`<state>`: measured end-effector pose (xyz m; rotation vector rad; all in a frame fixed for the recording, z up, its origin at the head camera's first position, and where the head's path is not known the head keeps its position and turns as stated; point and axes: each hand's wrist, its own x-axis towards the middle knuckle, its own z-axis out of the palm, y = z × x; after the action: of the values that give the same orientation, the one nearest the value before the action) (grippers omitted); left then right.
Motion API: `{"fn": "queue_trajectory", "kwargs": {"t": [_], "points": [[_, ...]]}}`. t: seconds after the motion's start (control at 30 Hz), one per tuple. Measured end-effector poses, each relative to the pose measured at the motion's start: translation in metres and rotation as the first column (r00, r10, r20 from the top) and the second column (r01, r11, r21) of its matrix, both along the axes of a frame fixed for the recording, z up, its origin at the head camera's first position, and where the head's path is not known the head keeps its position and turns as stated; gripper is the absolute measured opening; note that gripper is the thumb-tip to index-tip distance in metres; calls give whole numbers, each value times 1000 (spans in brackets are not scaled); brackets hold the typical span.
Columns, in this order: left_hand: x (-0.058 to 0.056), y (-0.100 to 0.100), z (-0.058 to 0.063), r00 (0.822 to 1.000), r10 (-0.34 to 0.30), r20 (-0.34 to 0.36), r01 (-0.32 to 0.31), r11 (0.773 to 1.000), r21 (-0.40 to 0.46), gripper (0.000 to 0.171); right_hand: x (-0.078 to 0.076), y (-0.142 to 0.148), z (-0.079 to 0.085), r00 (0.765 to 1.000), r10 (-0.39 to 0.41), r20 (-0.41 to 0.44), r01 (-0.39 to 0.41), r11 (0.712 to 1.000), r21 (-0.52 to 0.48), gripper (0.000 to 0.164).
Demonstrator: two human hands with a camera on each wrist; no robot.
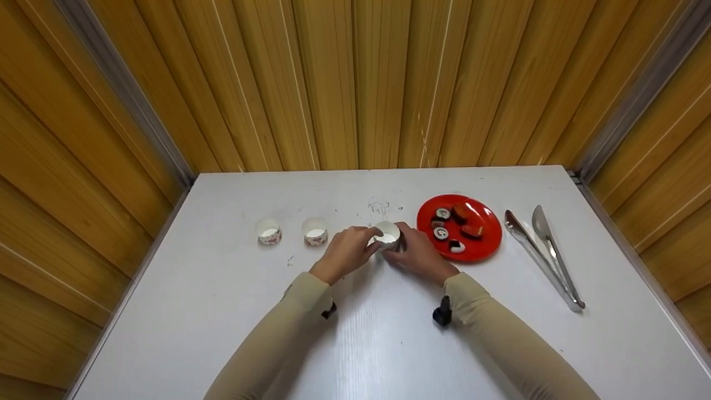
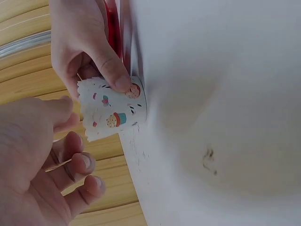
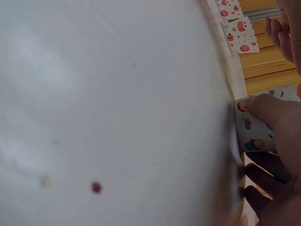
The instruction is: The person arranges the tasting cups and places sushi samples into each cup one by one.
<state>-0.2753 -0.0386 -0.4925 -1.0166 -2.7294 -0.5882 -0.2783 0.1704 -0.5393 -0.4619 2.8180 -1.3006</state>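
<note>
A white paper baking cup (image 2: 110, 110) printed with cupcakes stands upright on the table, its mouth showing in the head view. My right hand (image 1: 419, 253) grips it from the right side; the thumb lies against the printed wall in both wrist views. My left hand (image 1: 347, 250) is at the cup's left, fingers loosely bent. A small gap parts those fingers from the rim in the left wrist view. Two more paper baking cups with red prints, a left one (image 1: 269, 234) and a nearer one (image 1: 315, 236), stand left of my hands.
A red plate (image 1: 483, 250) bearing several sushi pieces lies right of my right hand. Farther right are metal tongs (image 1: 547, 261) with broad ends. The white table (image 1: 183, 328) meets wood-patterned panels (image 1: 383, 83) at its back edge.
</note>
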Motion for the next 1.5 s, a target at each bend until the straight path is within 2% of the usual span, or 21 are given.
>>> {"fn": "queue_trajectory", "kwargs": {"t": [0.27,0.57,0.97,1.27,1.5], "points": [[0,8,-3,1000,-12,5,12,999,-32,17,2,1,-3,998,-13,-69,14,1000,7,58],[-1,12,-5,999,-25,21,26,999,-39,10,6,2,-1,998,-11,-59,10,1000,-10,58],[0,13,-6,999,-24,21,25,999,-27,12,7,2,0,999,-17,-41,16,1000,-17,59],[1,13,-3,999,-36,16,36,999,-31,14,7,3,0,999,-26,-34,26,1000,5,62],[0,14,6,999,-48,2,48,999,12,14,7,2,1,999,-19,-50,20,1000,13,61]]}}
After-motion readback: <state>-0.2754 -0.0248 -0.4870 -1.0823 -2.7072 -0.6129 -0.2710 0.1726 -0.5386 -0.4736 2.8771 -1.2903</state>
